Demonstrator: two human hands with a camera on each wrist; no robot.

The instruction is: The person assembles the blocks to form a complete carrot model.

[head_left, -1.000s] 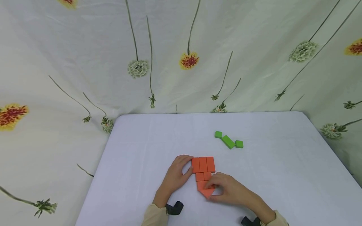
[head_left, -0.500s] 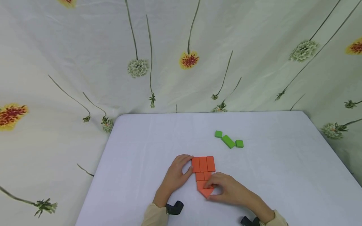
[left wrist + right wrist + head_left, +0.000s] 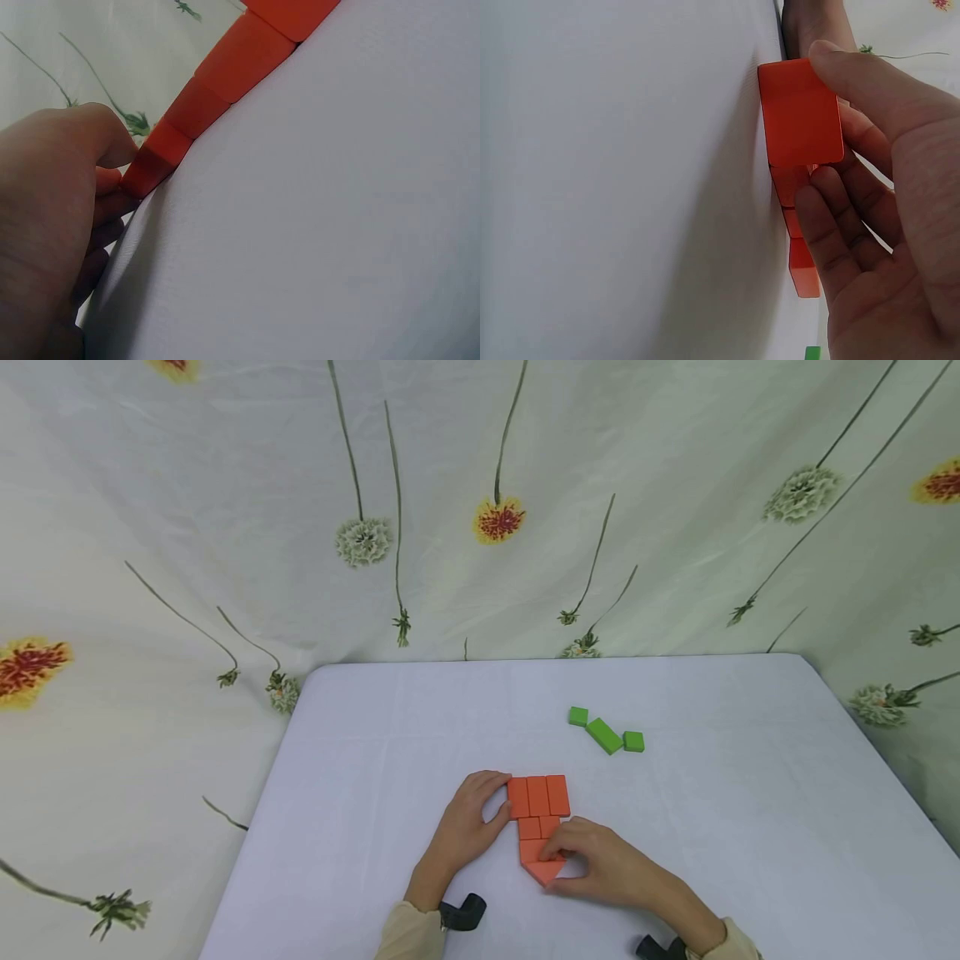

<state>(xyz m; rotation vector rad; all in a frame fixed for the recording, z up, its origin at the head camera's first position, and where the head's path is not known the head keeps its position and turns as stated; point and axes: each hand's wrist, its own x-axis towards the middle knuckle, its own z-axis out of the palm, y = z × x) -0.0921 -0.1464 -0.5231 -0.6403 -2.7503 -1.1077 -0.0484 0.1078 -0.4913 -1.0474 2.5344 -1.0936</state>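
Note:
Orange-red blocks lie flat in the head view. Upright rectangular blocks (image 3: 537,796) form the far row, with smaller blocks (image 3: 529,828) below. A wider block (image 3: 529,850) follows, then a triangular block (image 3: 543,870) pointing toward the person. My left hand (image 3: 468,818) rests its index finger and thumb against the left side of the far row. With thumb and fingers, my right hand (image 3: 600,860) pinches the triangular block. Its flat side face (image 3: 801,112) fills the middle of the right wrist view, thumb at one edge. The left wrist view shows the row's edge (image 3: 244,56) beside the hand.
Three green blocks, a small cube (image 3: 578,717), a longer block (image 3: 604,736) and another cube (image 3: 633,742), lie farther back on the white table (image 3: 375,727). Behind it hangs a flower-patterned cloth (image 3: 435,485). Black straps with mounts (image 3: 465,912) sit at both wrists.
The triangular block and the right thumb have shifted very slightly left. The left hand and the other blocks hold their places; the view itself has drifted a little.

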